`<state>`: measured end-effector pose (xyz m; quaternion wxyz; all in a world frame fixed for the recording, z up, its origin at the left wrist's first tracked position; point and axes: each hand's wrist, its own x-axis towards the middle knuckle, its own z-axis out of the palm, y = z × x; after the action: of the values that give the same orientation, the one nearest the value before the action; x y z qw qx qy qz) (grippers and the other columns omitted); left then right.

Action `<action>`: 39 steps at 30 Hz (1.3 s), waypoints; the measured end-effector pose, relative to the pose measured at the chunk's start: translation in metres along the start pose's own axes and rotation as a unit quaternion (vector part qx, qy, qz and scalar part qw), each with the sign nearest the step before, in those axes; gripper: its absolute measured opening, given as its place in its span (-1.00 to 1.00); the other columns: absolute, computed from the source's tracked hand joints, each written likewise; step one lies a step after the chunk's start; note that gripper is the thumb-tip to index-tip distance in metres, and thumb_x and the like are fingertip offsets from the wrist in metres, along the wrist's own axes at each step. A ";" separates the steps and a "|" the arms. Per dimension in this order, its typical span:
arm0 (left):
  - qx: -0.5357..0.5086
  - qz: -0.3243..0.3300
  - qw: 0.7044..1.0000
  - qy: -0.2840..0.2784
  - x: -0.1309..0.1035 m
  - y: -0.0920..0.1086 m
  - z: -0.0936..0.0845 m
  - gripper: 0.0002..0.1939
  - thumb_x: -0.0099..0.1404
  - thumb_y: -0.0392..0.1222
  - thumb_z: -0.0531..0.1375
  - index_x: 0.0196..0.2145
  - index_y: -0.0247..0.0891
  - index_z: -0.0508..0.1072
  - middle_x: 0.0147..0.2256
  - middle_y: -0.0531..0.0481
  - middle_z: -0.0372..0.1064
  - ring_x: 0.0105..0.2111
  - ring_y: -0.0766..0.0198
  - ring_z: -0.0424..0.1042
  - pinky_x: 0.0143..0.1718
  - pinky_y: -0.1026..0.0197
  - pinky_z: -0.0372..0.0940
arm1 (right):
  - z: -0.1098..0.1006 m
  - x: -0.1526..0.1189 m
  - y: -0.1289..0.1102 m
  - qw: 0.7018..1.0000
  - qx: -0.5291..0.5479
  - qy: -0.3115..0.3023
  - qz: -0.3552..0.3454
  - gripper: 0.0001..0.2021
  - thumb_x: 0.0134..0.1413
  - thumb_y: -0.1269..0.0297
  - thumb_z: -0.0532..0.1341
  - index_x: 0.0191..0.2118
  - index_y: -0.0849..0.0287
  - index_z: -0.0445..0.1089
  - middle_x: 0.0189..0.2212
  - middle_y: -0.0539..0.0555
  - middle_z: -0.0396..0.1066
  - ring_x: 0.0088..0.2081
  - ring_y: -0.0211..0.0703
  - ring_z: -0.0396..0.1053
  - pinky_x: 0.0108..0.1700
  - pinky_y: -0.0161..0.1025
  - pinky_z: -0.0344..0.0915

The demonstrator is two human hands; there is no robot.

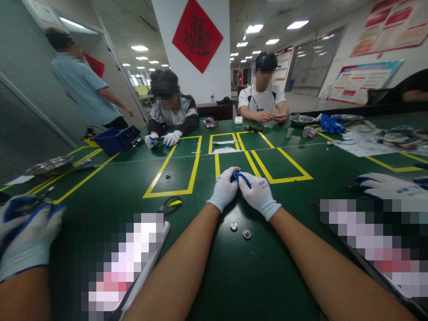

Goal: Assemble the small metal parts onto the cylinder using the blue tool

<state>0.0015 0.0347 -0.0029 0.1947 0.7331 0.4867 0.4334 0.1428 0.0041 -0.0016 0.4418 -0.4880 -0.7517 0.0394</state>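
My left hand (224, 189) and my right hand (257, 191), both in white work gloves with blue palms, meet in front of me above the green table. My left fingers are closed around a small round metal part (236, 173), its dark ring-shaped end facing up. The right hand's fingers press against the same part from the other side. Much of it is hidden by the gloves. On the table just below my hands lie two small round metal discs (233, 226), (247, 234), each with a small raised centre.
Yellow tape (192, 178) marks boxes on the table (214, 272). Screens lie at left and right, blurred out. Co-workers' gloved hands (31, 232) work at both sides; two people sit opposite. A blue bin (115, 141) stands at the far left, blue gloves (332, 123) at the far right.
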 end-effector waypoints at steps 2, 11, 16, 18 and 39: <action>-0.005 0.002 1.000 0.001 0.000 0.000 0.000 -0.66 0.26 -0.36 0.18 -0.02 -0.21 0.50 -0.03 -0.07 0.55 0.00 0.15 0.50 0.14 0.11 0.35 | 0.000 0.000 0.000 1.000 -0.024 0.000 -0.001 -0.70 0.36 0.21 0.06 -0.10 0.11 0.55 -0.16 0.12 0.62 -0.15 -0.04 0.57 -0.05 -0.21 0.41; -0.004 0.000 1.000 0.003 0.000 -0.001 0.000 -0.66 0.25 -0.34 0.20 0.00 -0.23 0.49 -0.02 -0.09 0.54 0.01 0.14 0.49 0.14 0.09 0.35 | 0.004 0.000 0.005 0.999 -0.026 0.034 0.024 -0.68 0.38 0.21 0.05 -0.05 0.13 0.53 -0.14 0.14 0.62 -0.12 -0.02 0.57 0.00 -0.19 0.42; -0.005 0.006 1.000 -0.003 0.000 -0.002 0.001 -0.66 0.26 -0.34 0.19 0.00 -0.22 0.49 -0.02 -0.09 0.54 0.02 0.15 0.48 0.14 0.10 0.35 | 0.004 -0.001 0.003 1.000 0.001 0.014 0.011 -0.68 0.37 0.23 0.06 0.02 0.12 0.53 -0.03 0.13 0.59 -0.02 -0.02 0.55 0.10 -0.16 0.40; -0.003 0.008 1.000 -0.005 0.000 -0.002 0.001 -0.65 0.26 -0.34 0.19 0.00 -0.21 0.49 -0.02 -0.08 0.54 0.01 0.15 0.48 0.14 0.10 0.36 | 0.004 -0.001 0.002 1.000 0.012 0.010 0.009 -0.67 0.37 0.22 0.06 0.01 0.12 0.53 -0.03 0.13 0.59 -0.02 -0.02 0.55 0.10 -0.15 0.41; -0.005 0.003 1.000 -0.007 -0.001 0.000 -0.001 -0.65 0.25 -0.36 0.20 -0.01 -0.20 0.50 -0.02 -0.07 0.54 0.01 0.15 0.49 0.15 0.10 0.36 | 0.004 0.001 0.002 0.999 0.036 0.013 0.017 -0.68 0.35 0.20 0.07 0.02 0.11 0.53 -0.06 0.12 0.60 -0.05 -0.03 0.56 0.06 -0.16 0.43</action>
<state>0.0009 0.0339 -0.0024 0.2006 0.7363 0.4813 0.4313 0.1416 0.0070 -0.0045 0.4680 -0.4849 -0.7357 0.0679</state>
